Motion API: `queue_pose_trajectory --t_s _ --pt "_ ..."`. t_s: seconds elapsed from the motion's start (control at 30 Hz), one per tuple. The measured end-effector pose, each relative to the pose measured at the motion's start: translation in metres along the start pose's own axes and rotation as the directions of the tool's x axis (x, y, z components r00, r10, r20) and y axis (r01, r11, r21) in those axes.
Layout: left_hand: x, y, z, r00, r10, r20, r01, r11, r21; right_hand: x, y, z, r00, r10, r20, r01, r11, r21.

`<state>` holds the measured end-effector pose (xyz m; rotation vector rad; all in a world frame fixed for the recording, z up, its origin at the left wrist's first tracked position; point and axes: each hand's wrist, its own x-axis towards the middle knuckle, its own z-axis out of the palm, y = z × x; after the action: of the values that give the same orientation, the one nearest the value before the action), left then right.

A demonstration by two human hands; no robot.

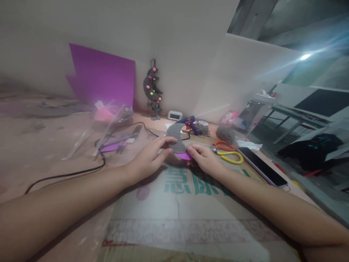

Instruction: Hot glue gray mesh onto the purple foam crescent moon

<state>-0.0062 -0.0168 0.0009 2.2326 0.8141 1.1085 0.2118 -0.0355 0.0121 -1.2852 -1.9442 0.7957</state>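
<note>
Both hands hold a crescent moon cutout [176,137] above a printed cardboard sheet [169,207]. Grey yarn covers most of the crescent, while purple shows bare at its lower right end. My left hand [152,154] pinches its left edge between thumb and fingers. At the purple end, my right hand [203,156] grips with thumb on top and fingers beneath. Just behind the crescent lies a blue glue gun [192,124] with a small red light. Yellow-and-orange-handled scissors or pliers [230,157] lie right of my right hand.
A finished-looking moon hanging with coloured pompoms [151,87] leans on the wall beside purple card [109,80]. A yarn ball [225,134], a phone [261,166] and a clear jug [252,111] stand right. A black cable [68,174] crosses the left side, near glue sticks [105,136].
</note>
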Motion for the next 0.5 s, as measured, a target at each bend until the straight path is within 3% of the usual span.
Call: queue_pose_trajectory --t_s 0.23,0.5 --pt "0.0026 -0.0005 0.0023 0.973 -0.229 -0.018 0.216 0.939 -0.267 0.0025 0.0011 -0.0025 0.997 -0.056 -0.047 0.051 0.993 -0.106" --pt "0.0036 -0.0034 0.004 0.973 -0.23 -0.018 0.214 0.929 -0.302 0.0055 0.007 -0.0037 0.988 -0.068 -0.139 0.05 0.99 -0.133"
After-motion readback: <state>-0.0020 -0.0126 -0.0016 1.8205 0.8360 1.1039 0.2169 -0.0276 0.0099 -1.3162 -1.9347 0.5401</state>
